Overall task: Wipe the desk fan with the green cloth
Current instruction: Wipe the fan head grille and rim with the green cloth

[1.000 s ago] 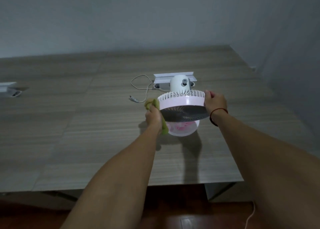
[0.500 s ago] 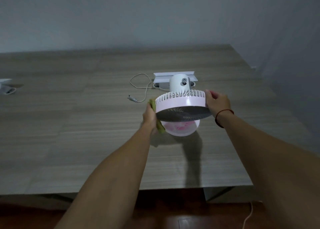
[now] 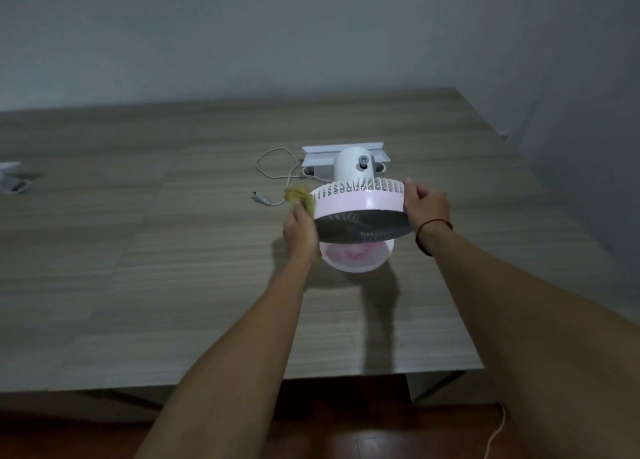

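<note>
A white and pink desk fan stands on the wooden table, its head tilted face down over a round pinkish base. My left hand presses the green cloth against the left side of the fan's rim; the cloth sticks out above my fingers. My right hand, with a red string at the wrist, grips the right side of the rim. The fan's grille faces down and is mostly in shadow.
A white cable with a plug lies behind and left of the fan. A white socket block sits just behind it. Another white object lies at the table's far left. The table's near edge runs below my forearms; the wall is close on the right.
My left hand has slid the green cloth up along the fan's left rim, from low beside the base to the upper edge. The right hand keeps its hold.
</note>
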`<state>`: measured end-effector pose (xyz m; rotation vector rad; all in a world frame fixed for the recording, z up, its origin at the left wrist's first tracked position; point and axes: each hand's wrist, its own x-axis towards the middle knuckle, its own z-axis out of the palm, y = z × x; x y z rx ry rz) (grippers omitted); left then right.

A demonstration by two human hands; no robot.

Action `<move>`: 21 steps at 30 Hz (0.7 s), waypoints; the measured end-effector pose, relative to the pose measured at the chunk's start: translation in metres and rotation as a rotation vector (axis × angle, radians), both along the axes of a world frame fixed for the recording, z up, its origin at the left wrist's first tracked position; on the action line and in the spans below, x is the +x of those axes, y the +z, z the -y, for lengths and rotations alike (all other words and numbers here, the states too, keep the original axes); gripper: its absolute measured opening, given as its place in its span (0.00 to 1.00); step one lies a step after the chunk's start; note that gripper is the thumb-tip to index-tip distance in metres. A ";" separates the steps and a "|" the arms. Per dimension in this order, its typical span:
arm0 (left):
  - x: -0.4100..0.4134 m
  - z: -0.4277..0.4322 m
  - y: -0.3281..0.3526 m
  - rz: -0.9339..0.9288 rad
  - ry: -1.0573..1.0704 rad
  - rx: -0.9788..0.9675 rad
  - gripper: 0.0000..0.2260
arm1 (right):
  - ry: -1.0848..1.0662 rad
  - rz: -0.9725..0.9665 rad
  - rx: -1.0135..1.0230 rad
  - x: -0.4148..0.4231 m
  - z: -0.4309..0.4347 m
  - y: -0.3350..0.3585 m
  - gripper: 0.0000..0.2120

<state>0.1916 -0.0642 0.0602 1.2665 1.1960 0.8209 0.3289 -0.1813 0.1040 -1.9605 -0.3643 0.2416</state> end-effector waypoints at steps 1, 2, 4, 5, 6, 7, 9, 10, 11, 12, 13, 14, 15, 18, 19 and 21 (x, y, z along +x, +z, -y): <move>0.001 0.009 0.006 -0.051 -0.023 0.166 0.22 | -0.003 -0.001 -0.002 -0.001 0.000 -0.001 0.17; 0.001 0.018 0.011 -0.077 -0.055 0.342 0.20 | -0.004 -0.002 -0.001 -0.003 0.000 -0.001 0.17; 0.004 0.033 0.016 -0.108 -0.130 0.650 0.18 | -0.002 -0.006 0.006 -0.004 0.001 0.001 0.17; 0.007 0.038 0.016 -0.149 -0.175 0.781 0.18 | 0.001 -0.004 0.011 -0.005 0.000 0.001 0.17; 0.010 0.044 0.017 -0.198 -0.213 0.898 0.19 | 0.003 -0.004 0.017 -0.005 0.000 0.002 0.17; 0.014 0.050 0.019 -0.245 -0.236 0.983 0.20 | 0.006 -0.011 0.025 -0.006 -0.001 0.002 0.17; 0.018 0.060 0.021 -0.301 -0.260 1.074 0.21 | 0.007 -0.030 0.031 -0.009 0.000 0.002 0.17; 0.017 0.061 0.022 -0.310 -0.272 1.081 0.22 | 0.014 -0.029 0.026 -0.009 0.001 0.002 0.17; 0.016 0.058 0.022 -0.301 -0.286 1.072 0.22 | 0.033 -0.021 0.017 -0.009 0.002 0.002 0.17; 0.014 0.051 0.021 -0.279 -0.294 1.049 0.22 | 0.056 -0.009 0.003 -0.008 0.002 0.003 0.16; 0.011 0.044 0.021 -0.247 -0.289 0.999 0.22 | 0.070 -0.001 -0.014 -0.008 0.002 0.004 0.16; 0.008 0.035 0.019 -0.201 -0.266 0.897 0.21 | 0.073 0.001 -0.029 -0.008 0.001 0.006 0.16; 0.004 0.026 0.017 -0.137 -0.225 0.732 0.21 | 0.061 -0.002 -0.036 -0.008 0.001 0.008 0.17; -0.011 0.004 0.011 -0.021 -0.093 0.109 0.23 | 0.036 -0.015 -0.038 -0.009 0.000 0.005 0.17; -0.016 0.002 0.008 -0.053 -0.089 0.041 0.24 | 0.033 -0.020 -0.041 -0.009 0.000 0.003 0.17; -0.017 0.006 0.010 -0.109 -0.111 0.091 0.24 | 0.021 -0.034 -0.031 -0.010 0.000 0.002 0.17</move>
